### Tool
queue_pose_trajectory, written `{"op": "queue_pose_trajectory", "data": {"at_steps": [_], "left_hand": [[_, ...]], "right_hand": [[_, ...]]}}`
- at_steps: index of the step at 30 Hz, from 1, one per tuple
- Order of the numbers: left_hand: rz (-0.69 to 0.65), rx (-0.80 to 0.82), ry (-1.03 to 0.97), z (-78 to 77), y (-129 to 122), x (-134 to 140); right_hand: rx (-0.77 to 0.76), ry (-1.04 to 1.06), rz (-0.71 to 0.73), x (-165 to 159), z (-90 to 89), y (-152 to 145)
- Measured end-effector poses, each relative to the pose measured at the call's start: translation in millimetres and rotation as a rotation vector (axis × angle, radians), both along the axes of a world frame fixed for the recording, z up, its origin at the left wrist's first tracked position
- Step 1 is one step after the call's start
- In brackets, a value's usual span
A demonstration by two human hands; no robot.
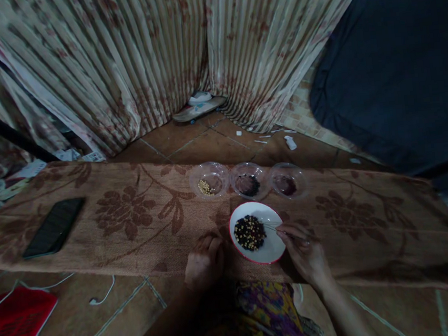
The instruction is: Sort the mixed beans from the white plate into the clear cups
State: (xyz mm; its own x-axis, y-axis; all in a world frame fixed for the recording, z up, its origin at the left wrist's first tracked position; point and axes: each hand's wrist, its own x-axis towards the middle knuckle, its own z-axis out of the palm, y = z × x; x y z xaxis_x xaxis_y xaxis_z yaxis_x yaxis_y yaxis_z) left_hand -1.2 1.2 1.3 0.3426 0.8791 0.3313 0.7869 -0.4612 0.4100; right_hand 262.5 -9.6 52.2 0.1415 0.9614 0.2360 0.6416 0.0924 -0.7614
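A white bowl with a red rim (274,252) holds a mix of dark and pale yellow beans (250,233). My right hand (303,247) is at the bowl's right side, its fingers pinched on thin metal tweezers (270,227) whose tips reach the beans. Left of the bowl, my left hand (204,259) rests on the cloth with its fingers curled in and nothing visible in them. Behind the bowl stand three clear plastic cups in a row: the left cup (217,175) has yellow beans, the middle cup (244,170) black ones, the right cup (283,170) dark red ones.
A brown flowered cloth (197,218) covers the narrow table. On its left lies a dark phone (54,226). Striped curtains (149,53) hang behind, with a skateboard (199,109) at their foot. A red bag (20,330) and a white cable (105,294) lie on the tiled floor.
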Motion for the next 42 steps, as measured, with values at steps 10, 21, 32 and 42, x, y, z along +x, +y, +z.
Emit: {"op": "queue_pose_trajectory", "data": {"at_steps": [10, 21, 32, 42], "left_hand": [[0.0, 0.008, -0.009, 2.2, -0.3, -0.1], [0.003, -0.003, -0.003, 1.1, 0.0, -0.2], [0.012, -0.005, 0.017, 0.1, -0.5, 0.3], [0.008, 0.013, 0.014, 1.4, 0.0, 0.3]], "right_hand": [[0.032, -0.045, 0.052, 3.5, -2.8, 1.4], [0.041, -0.029, 0.059, 4.4, -4.6, 1.3], [-0.016, 0.019, 0.075, 4.7, -6.2, 0.6], [0.045, -0.02, 0.086, 3.1, -4.0, 2.0]]}}
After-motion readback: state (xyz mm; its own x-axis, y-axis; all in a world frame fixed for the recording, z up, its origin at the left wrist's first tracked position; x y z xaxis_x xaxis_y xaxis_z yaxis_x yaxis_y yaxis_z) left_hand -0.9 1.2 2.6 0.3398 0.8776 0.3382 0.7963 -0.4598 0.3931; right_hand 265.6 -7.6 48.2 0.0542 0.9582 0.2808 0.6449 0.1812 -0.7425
